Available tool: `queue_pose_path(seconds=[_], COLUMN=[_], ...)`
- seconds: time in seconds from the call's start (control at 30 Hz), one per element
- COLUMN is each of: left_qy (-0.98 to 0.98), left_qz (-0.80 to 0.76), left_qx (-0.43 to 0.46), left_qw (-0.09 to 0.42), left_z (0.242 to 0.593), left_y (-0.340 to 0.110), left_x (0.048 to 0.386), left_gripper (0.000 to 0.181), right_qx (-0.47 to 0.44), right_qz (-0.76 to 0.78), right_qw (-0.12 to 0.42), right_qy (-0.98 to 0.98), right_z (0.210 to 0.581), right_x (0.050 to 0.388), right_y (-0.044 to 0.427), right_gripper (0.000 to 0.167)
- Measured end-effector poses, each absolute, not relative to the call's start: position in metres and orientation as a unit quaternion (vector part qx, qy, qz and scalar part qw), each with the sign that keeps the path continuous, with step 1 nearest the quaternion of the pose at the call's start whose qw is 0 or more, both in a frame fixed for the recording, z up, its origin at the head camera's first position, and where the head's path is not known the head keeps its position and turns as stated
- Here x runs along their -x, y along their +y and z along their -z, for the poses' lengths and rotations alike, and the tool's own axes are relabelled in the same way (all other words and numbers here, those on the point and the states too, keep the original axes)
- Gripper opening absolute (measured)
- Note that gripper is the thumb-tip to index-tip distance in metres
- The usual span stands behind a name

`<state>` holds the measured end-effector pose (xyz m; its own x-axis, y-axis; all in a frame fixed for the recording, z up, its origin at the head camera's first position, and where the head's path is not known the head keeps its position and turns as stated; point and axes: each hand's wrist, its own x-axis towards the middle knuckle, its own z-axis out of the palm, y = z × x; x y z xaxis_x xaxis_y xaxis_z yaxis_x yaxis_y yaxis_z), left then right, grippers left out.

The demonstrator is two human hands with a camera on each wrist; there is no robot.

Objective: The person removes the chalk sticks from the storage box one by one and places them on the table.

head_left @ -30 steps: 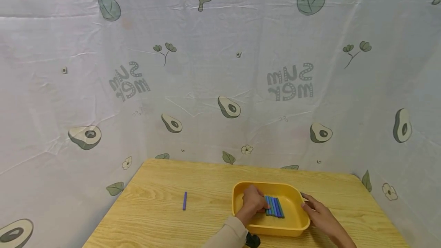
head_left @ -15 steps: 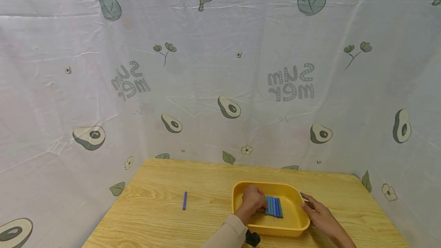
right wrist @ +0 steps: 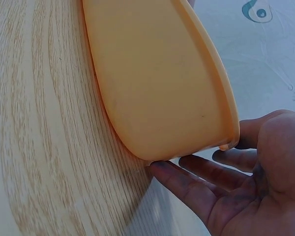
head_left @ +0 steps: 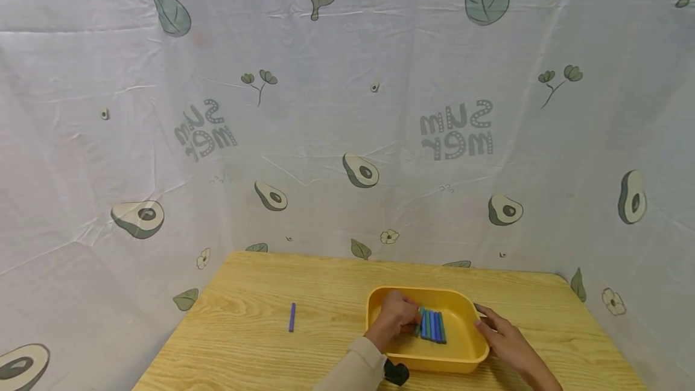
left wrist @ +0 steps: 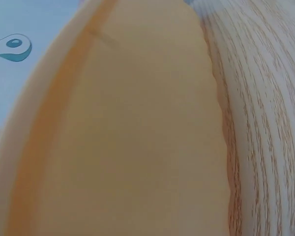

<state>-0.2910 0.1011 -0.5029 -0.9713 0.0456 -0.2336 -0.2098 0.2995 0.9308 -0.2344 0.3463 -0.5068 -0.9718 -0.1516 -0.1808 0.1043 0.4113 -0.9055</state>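
Note:
A yellow plastic tray [head_left: 402, 364] sits toward the right of the table. Inside it, several slim blue and green sticks [head_left: 433, 327] lie side by side in a row. My left hand [head_left: 397, 317] reaches over the near side into the tray, its curled fingers pinching at the leftmost stick; the fingertips are partly hidden. At the tray's right end, my right hand [head_left: 501, 338] grips the rim, thumb on top. In the right wrist view, the fingers [right wrist: 184, 187] support the tray's outer wall from below. The left wrist view shows only the tray's outer wall [left wrist: 147, 123].
One purple-blue stick [head_left: 292, 317] lies alone on the wooden table [head_left: 255, 349], left of the tray. A pale curtain [head_left: 326, 107] printed with avocados and leaves hangs behind the table and along its sides.
The left hand's fingers have shifted slightly within the tray, and the leftmost sticks have moved and stand less evenly. The right hand and the tray have stayed in place.

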Motion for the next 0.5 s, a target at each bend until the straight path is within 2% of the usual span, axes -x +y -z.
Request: queue_pose_path(seconds=[0.5], left_qy=[0.728], left_qz=[-0.665], left_qx=[0.04], left_qw=[0.163], left_z=[0.504], left_y=[0.089], left_x=[0.292], left_gripper=[0.02], right_qx=[-0.003], right_qz=[0.531], right_qw=[0.112], right_qy=[0.84], right_z=[0.506], right_x=[0.233], right_y=[0.344], right_gripper=[0.061])
